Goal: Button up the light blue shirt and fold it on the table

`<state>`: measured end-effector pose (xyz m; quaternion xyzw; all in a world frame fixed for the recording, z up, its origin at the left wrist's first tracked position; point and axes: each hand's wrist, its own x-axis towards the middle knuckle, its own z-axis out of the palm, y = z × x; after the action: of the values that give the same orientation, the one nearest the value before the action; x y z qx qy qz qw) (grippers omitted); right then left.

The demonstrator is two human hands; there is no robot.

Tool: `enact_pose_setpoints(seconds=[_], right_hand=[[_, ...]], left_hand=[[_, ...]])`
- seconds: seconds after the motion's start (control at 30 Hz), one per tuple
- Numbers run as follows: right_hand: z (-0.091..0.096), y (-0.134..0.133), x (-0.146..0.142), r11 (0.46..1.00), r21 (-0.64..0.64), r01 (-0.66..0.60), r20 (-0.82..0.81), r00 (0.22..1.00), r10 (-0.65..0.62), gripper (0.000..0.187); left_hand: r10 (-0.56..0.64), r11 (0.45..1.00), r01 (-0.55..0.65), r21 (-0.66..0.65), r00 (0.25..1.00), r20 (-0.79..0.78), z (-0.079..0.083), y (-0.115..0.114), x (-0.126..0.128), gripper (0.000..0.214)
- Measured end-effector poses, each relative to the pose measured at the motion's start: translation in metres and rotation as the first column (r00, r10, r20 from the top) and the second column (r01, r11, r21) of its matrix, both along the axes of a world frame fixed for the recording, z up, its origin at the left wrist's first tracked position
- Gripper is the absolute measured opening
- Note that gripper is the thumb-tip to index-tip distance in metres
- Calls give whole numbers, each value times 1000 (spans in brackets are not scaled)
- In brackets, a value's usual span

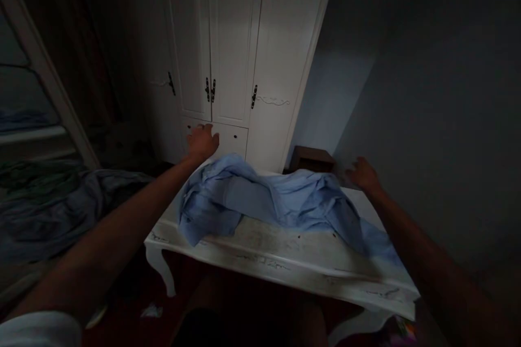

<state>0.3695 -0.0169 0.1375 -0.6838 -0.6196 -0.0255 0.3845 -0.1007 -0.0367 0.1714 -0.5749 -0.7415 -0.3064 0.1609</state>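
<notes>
A crumpled light blue cloth [252, 195], perhaps a shirt, lies bunched lengthwise across the white table [268, 244]. Its right end trails toward the table's near right corner. Beyond the cloth's left end, my left hand [202, 142] is raised with its fingers apart and nothing in them. My right hand [363, 174] hovers past the cloth's right part, somewhat smeared, with thumb and fingers apart and nothing visible in it. Neither hand appears to touch the cloth.
A white wardrobe [232, 54] with dark handles stands behind the table. A brown box-like cabinet [312, 158] sits by the grey wall at the back. Dark clothes [61, 206] are heaped at the left. Small litter [152, 311] lies on the red floor.
</notes>
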Motion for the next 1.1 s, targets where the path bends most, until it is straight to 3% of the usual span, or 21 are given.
enact_pose_setpoints(seconds=[0.07, 0.1, 0.13, 0.2, 0.27, 0.3, 0.37, 0.43, 0.53, 0.63, 0.7, 0.8, 1.0, 1.03, 1.1], right_hand=[[-22, -5, -19, 990, -76, -115, 82, 989, 121, 50], [-33, -9, -29, 965, -136, -224, 114, 964, 240, 49], [-45, -15, -39, 918, -205, -339, 130, 920, 369, 50], [-70, -29, -58, 774, -361, -521, 137, 791, 596, 61], [-94, -40, -71, 649, -485, -587, 116, 692, 713, 75], [-104, -44, -76, 614, -526, -589, 116, 666, 737, 79], [-121, -47, -80, 600, -571, -560, 119, 667, 735, 80], [-131, -46, -79, 627, -570, -530, 125, 699, 704, 76], [-136, -45, -79, 694, -516, -503, 172, 733, 658, 72], [-129, -53, -82, 738, -489, -465, 240, 742, 626, 49], [-118, -63, -83, 703, -531, -473, 230, 718, 657, 35], [-89, -82, -80, 639, -553, -534, 118, 709, 695, 32], [-12, -121, -64, 673, -403, -620, -237, 781, 578, 43], [-4, -123, -63, 679, -384, -626, -269, 779, 567, 43], [4, -124, -63, 675, -370, -638, -289, 770, 569, 44]], left_hand=[[-62, 991, 56, -120, 997, -47, -17, -5, 1, 52], [-83, 977, 68, -200, 995, -64, -26, -10, 1, 55], [-93, 958, 68, -280, 993, -76, -35, -15, -1, 60], [-79, 913, 33, -406, 992, -98, -51, -27, -6, 69], [-48, 877, -13, -481, 992, -116, -67, -39, -14, 73], [-33, 857, -29, -514, 993, -112, -75, -45, -19, 75], [-31, 802, -17, -597, 997, -71, -90, -54, -28, 79], [-69, 746, 37, -665, 997, -22, -106, -61, -36, 84], [-139, 739, 88, -668, 990, -23, -125, -69, -41, 78], [-225, 751, 164, -640, 974, -14, -134, -73, -48, 54], [-281, 729, 243, -641, 959, 43, -130, -75, -57, 40], [-307, 711, 326, -623, 941, 143, -111, -83, -76, 29], [-304, 794, 418, -442, 902, 307, -58, -112, -102, 44], [-298, 786, 420, -455, 901, 317, -53, -115, -100, 46], [-277, 697, 399, -595, 916, 290, -47, -118, -92, 53]])
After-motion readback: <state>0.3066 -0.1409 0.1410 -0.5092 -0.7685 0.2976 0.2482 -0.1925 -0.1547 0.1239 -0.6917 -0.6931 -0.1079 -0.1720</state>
